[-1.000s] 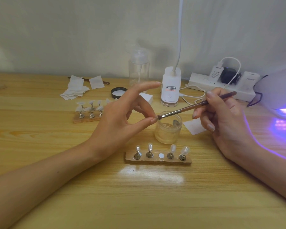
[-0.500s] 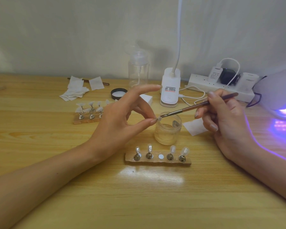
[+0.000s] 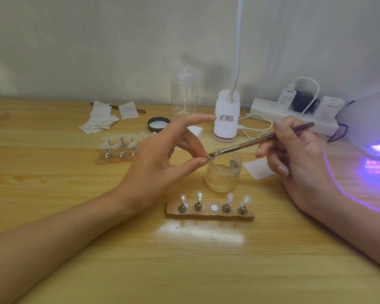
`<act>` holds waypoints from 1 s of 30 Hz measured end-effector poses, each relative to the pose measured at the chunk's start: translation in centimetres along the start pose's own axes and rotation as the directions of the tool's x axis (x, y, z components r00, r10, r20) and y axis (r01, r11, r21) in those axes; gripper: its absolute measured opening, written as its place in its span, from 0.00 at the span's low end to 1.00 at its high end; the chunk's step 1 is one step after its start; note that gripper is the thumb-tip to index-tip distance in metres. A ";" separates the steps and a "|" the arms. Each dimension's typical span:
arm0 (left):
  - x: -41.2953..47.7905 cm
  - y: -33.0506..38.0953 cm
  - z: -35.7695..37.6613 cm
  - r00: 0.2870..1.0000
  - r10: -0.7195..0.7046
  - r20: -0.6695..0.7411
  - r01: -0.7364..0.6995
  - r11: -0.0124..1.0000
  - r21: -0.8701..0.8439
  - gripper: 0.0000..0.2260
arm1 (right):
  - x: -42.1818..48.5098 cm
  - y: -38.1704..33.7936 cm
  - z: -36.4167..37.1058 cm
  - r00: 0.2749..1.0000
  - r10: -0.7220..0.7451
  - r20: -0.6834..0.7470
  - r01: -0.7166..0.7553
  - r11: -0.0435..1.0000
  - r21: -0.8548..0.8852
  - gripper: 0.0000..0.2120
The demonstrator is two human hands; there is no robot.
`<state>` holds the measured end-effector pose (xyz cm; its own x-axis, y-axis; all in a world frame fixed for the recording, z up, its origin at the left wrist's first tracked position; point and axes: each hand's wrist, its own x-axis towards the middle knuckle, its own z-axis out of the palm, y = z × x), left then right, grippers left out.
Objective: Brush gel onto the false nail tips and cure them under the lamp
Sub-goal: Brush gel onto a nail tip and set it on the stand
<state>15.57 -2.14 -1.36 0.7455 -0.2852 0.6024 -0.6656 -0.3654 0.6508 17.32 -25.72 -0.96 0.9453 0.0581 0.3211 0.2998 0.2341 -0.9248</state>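
Nearest on the wooden table [image 3: 184,270], the near stand [image 3: 211,215] carries four clear tips on metal pegs. One bare magnet spot [image 3: 214,207] sits in its middle, which I take to be where the tip in hand belongs. Just beyond it, the left hand [image 3: 162,163] pinches a single nail tip [image 3: 208,158] between thumb and a bent finger, index raised clear, right above the near rim of the open gel jar [image 3: 223,174]. The right hand [image 3: 298,163] grips the brush [image 3: 261,139] like a pen, its bristles touching that tip. The main risk is the small pinch. Too much brush pressure could twist or flick the tip loose, likely into the jar below or onto the table, spoiling the wet coat. Gel could also smear onto the skin holding it, or pool to one side if the tip tilts; its angle is too small to tell. A dropped forearm could knock the near stand. Farther left, the far stand [image 3: 119,155] holds more tips, well apart from both hands. At far right the curing lamp [image 3: 369,119] glows violet. Its spilled light reaches the table near the right hand, and I judge it might start hardening gel on the bristles or in the uncovered jar, whose lid [image 3: 158,124] lies beyond it to the left.
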 end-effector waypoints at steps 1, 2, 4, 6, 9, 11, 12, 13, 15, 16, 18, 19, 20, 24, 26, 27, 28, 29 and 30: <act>0.0 0.0 0.0 1.000 -0.002 0.001 0.002 1.000 -0.002 0.25 | 0.0 0.0 0.0 1.000 0.010 -0.013 -0.010 1.000 -0.010 0.12; 0.0 0.0 0.0 1.000 -0.003 0.002 0.003 1.000 -0.003 0.25 | 0.0 0.0 0.0 0.999 0.019 -0.030 -0.020 1.000 -0.019 0.12; 0.0 0.0 0.0 1.000 -0.002 0.003 0.002 1.000 -0.004 0.24 | 0.1 0.0 0.0 0.998 0.017 -0.054 -0.019 1.000 -0.021 0.11; -0.1 0.0 0.0 1.000 0.003 0.000 -0.003 1.000 -0.001 0.24 | 0.1 -0.1 0.0 0.999 -0.011 -0.044 0.011 1.000 0.006 0.11; 0.0 0.1 0.0 1.000 0.004 0.001 -0.004 1.000 -0.002 0.24 | 0.0 -0.1 0.0 0.999 -0.049 0.007 0.049 0.999 0.008 0.12; 0.0 0.1 0.0 1.000 0.002 0.002 -0.002 1.000 -0.008 0.24 | 0.0 0.0 0.0 0.999 -0.045 0.003 0.045 0.999 -0.024 0.12; 0.0 0.1 0.0 1.000 -0.003 0.002 0.003 1.000 -0.009 0.24 | 0.0 0.1 -0.1 0.999 -0.041 -0.011 0.040 0.999 -0.034 0.11; 0.0 0.1 0.0 1.000 -0.008 0.001 0.008 1.000 -0.010 0.24 | 0.0 0.1 -0.2 0.999 -0.038 -0.024 0.037 0.999 -0.038 0.11; 0.0 0.1 0.0 1.000 -0.013 -0.001 0.013 1.000 -0.014 0.24 | 0.0 0.1 -0.3 0.998 -0.044 -0.039 0.042 0.998 -0.038 0.11; -0.1 0.1 0.0 1.000 -0.016 -0.002 0.016 1.000 -0.017 0.24 | 0.0 0.1 -0.3 0.998 -0.054 -0.041 0.052 0.998 -0.032 0.12; -0.1 0.1 0.0 1.000 -0.020 -0.001 0.020 1.000 -0.021 0.24 | 0.0 0.0 -0.2 0.997 -0.078 -0.027 0.078 0.997 -0.004 0.14; -0.1 0.2 0.0 1.000 -0.021 0.000 0.021 1.000 -0.020 0.24 | 0.0 0.0 -0.1 0.996 -0.086 -0.012 0.086 0.996 0.007 0.15; -0.1 0.2 0.0 1.000 -0.021 0.001 0.021 1.000 -0.017 0.24 | -0.1 0.0 0.0 0.996 -0.091 0.005 0.091 0.996 0.007 0.14; -0.1 0.2 0.1 1.000 -0.029 -0.002 0.029 1.000 -0.011 0.24 | -0.2 0.0 0.0 0.997 -0.072 -0.006 0.072 0.996 -0.052 0.12; -0.1 0.2 0.1 0.999 -0.035 -0.007 0.035 0.999 -0.010 0.24 | -0.2 0.0 -0.1 0.997 -0.063 -0.037 0.061 0.996 -0.070 0.11; -0.1 0.1 0.1 0.999 -0.039 -0.007 0.039 0.999 -0.013 0.24 | -0.3 -0.1 -0.1 0.997 -0.067 -0.046 0.063 0.995 -0.076 0.11; -0.1 0.1 0.1 0.999 -0.043 -0.005 0.043 0.999 -0.017 0.24 | -0.3 -0.1 -0.1 0.996 -0.075 -0.048 0.071 0.995 -0.074 0.12; -0.1 0.1 0.1 0.999 -0.047 -0.003 0.047 0.999 -0.021 0.24 | -0.3 -0.2 -0.1 0.995 -0.087 -0.041 0.084 0.995 -0.062 0.12; -0.1 0.0 0.1 0.999 -0.050 -0.001 0.050 0.998 -0.024 0.24 | -0.4 -0.2 -0.1 0.995 -0.100 -0.027 0.098 0.994 -0.044 0.12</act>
<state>15.50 -2.18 -1.44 0.7777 -0.2658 0.5697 -0.6283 -0.3576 0.6909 16.92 -25.86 -0.89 0.9139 0.0078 0.4059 0.3967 0.1960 -0.8968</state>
